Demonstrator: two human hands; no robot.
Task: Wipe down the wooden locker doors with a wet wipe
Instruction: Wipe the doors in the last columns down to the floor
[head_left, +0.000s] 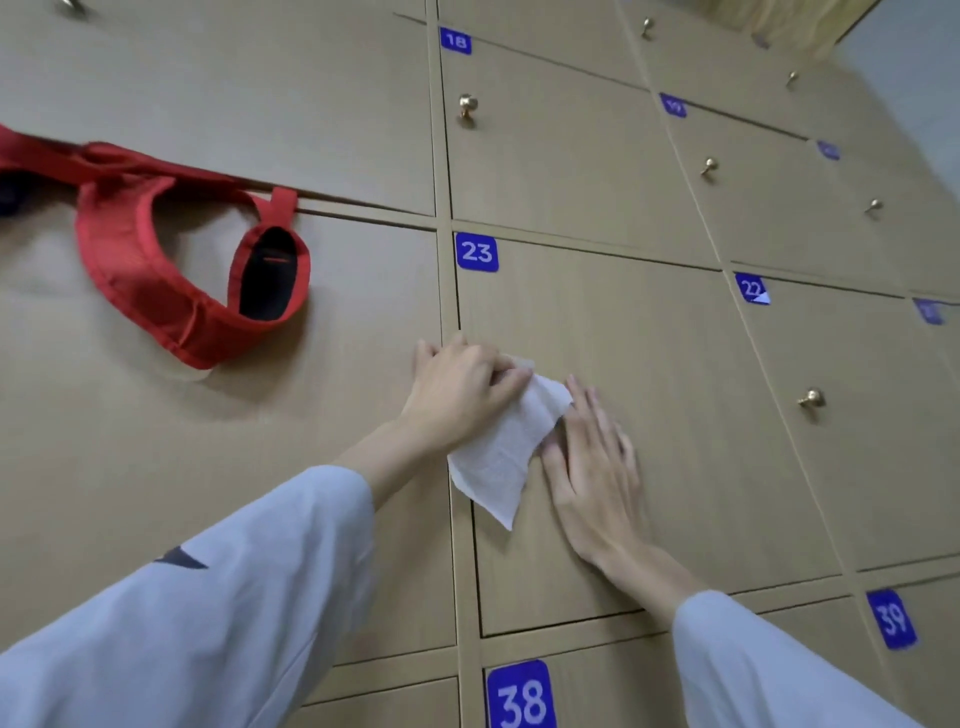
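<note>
Left hand (462, 384) pinches the top of a crumpled white wet wipe (506, 452) against the smooth, pale wood-grain locker door (649, 389) marked 23. Right hand (597, 467) lies flat with straight fingers beside it, touching the wipe's edge. A red fabric strap (156, 260) hangs looped off the neighbouring door.

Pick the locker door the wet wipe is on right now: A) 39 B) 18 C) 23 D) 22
C. The wet wipe lies against the door whose corner plate reads 23; the left hand grips its upper end and the right hand rests flat on the same door beside it.
</note>
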